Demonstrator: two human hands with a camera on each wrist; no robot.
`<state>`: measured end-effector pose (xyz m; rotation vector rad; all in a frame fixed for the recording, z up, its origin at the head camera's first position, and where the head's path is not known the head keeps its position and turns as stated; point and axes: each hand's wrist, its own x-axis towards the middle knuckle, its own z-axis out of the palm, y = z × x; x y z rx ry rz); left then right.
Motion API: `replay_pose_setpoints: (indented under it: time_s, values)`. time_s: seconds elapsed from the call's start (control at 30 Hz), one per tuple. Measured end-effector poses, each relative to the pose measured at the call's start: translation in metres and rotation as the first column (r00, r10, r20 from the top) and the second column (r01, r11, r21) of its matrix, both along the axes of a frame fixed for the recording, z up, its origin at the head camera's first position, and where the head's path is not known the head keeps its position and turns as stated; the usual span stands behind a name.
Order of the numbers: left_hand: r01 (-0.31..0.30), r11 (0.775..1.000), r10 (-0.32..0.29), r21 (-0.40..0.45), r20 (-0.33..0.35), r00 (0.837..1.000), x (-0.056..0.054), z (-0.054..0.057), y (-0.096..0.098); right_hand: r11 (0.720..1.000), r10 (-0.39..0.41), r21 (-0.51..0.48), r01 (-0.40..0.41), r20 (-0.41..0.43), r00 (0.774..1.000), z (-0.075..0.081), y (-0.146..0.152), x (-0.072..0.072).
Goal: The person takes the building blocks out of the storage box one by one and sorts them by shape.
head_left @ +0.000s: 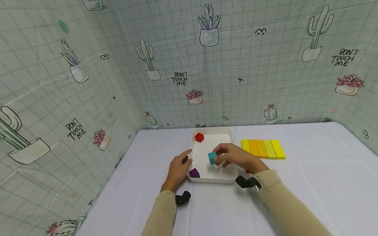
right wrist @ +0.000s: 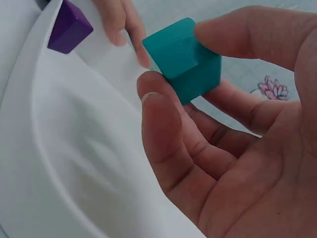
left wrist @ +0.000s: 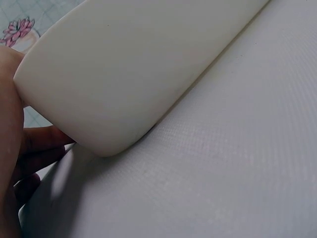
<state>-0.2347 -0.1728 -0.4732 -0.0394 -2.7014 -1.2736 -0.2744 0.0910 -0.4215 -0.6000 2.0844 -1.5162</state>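
A shallow white tray [head_left: 212, 180] lies on the table. My right hand [head_left: 233, 154] pinches a teal block [head_left: 212, 158] above the tray. In the right wrist view, the thumb and fingertips hold this teal block [right wrist: 185, 59] by its sides. My left hand [head_left: 178, 167] holds the tray's left rim; the left wrist view shows fingers [left wrist: 44, 139] against the outside, with the thumb's tip hidden. Inside the tray, a purple block [head_left: 194, 173] sits in the near left corner and a red hexagonal block [head_left: 199, 137] in the far left.
Right of the tray, several yellow and orange strips [head_left: 261, 149] lie side by side. A red piece [head_left: 248, 171] shows partly beneath my right wrist. A white cloth covers the table [head_left: 319, 157], and a printed curtain [head_left: 236, 98] hangs behind it.
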Motion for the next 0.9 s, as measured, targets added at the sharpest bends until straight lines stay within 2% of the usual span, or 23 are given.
replay_pose_setpoints:
  time_s: [0.17, 0.4, 0.6, 0.9]
  values:
    - [0.003, 1.0, -0.003, 0.009, 0.001, 1.0, 0.001, 0.0, 0.001, 0.999, -0.021, -0.036, 0.02, -0.022, 1.0, 0.003, 0.006, 0.008]
    - [0.012, 1.0, -0.012, 0.007, -0.013, 1.0, -0.001, 0.0, 0.0, 0.995, -0.075, -0.07, 0.073, -0.031, 0.997, 0.014, 0.021, 0.01]
    - [0.01, 1.0, -0.01, 0.02, -0.002, 1.0, 0.0, 0.001, 0.001, 0.991, -0.115, -0.074, 0.113, -0.028, 0.993, 0.018, 0.036, 0.013]
    - [0.001, 1.0, -0.002, 0.006, 0.001, 1.0, 0.001, 0.001, 0.001, 0.985, -0.166, -0.055, 0.161, -0.084, 0.983, 0.022, 0.06, 0.02]
